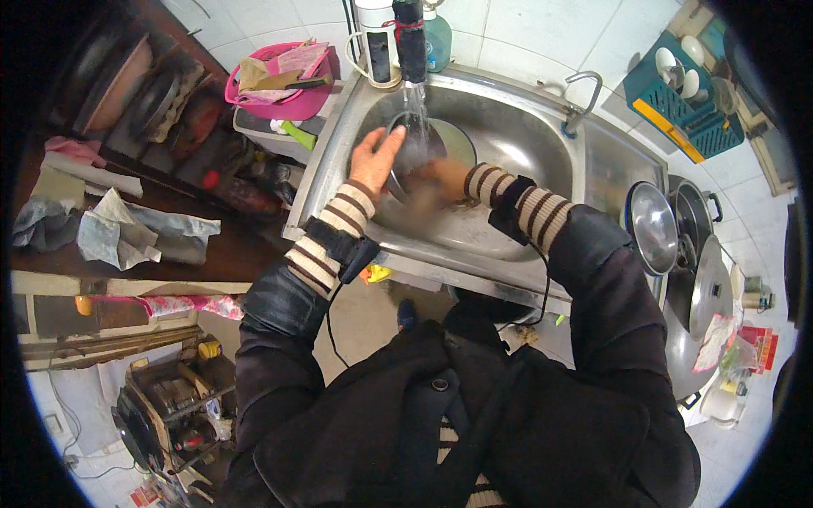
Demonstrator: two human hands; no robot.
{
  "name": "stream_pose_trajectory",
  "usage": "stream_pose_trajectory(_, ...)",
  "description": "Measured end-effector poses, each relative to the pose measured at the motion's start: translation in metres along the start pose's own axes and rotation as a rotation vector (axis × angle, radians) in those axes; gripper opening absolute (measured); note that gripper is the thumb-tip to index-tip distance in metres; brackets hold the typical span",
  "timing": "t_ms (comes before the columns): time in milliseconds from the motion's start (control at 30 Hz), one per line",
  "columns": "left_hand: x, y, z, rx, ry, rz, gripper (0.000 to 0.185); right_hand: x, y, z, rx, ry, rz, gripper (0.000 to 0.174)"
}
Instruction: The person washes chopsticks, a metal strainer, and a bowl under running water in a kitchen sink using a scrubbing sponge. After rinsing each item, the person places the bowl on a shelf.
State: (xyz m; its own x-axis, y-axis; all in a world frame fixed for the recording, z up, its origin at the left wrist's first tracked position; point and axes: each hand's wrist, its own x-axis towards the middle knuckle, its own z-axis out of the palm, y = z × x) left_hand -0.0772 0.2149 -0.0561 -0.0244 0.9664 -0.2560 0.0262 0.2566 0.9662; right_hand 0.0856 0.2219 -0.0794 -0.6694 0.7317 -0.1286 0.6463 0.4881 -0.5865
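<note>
Water runs from the dark-wrapped faucet (411,47) into a metal bowl (409,141) that stands tilted in the stainless steel sink (514,216). My left hand (373,162) grips the bowl's left rim, thumb and fingers spread over the edge. Low in the bowl, under the stream, is my right hand (444,180), blurred by motion. A brownish blurred thing (422,206) shows just below it; what it is, and whether my fingers hold it, I cannot tell. Behind the metal bowl leans a pale bowl with a dark rim (460,141).
A pink plastic basket (286,105) with cloths and a knife stands left of the sink. A small curved tap (581,101) rises at the sink's right corner. Metal bowls (654,228) and a pot lid (710,289) stand farther right, below a green utensil rack (686,95).
</note>
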Motion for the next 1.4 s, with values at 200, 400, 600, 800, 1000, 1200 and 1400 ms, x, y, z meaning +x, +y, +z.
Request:
stream_pose_trajectory(200,-0.003,-0.006,0.008,-0.045,-0.042,-0.062,0.052,0.025,0.003,0.022,0.456,0.421,-0.241,0.031)
stream_pose_trajectory(400,-0.002,0.011,0.005,0.598,0.119,0.381,0.063,-0.017,0.008,0.016,-0.226,0.000,-0.013,0.028)
stream_pose_trajectory(600,-0.011,0.034,-0.004,0.181,-0.030,0.038,0.048,-0.041,0.003,-0.032,-0.148,0.465,0.185,0.045)
stream_pose_trajectory(800,-0.019,0.033,-0.007,0.056,-0.397,-0.325,0.030,-0.033,-0.022,-0.045,-0.078,0.462,-0.267,0.044)
stream_pose_trajectory(1000,-0.019,0.023,-0.015,-0.082,-0.444,-0.385,0.024,-0.002,-0.016,-0.057,-0.067,0.209,-0.137,0.040)
stream_pose_trajectory(1200,-0.023,0.026,-0.023,-0.219,-0.271,-0.171,0.020,0.003,0.027,-0.045,0.085,0.113,0.236,0.026)
stream_pose_trajectory(1400,-0.031,0.022,-0.018,-0.098,0.068,0.329,0.048,-0.013,0.013,0.017,1.343,0.270,0.492,0.031)
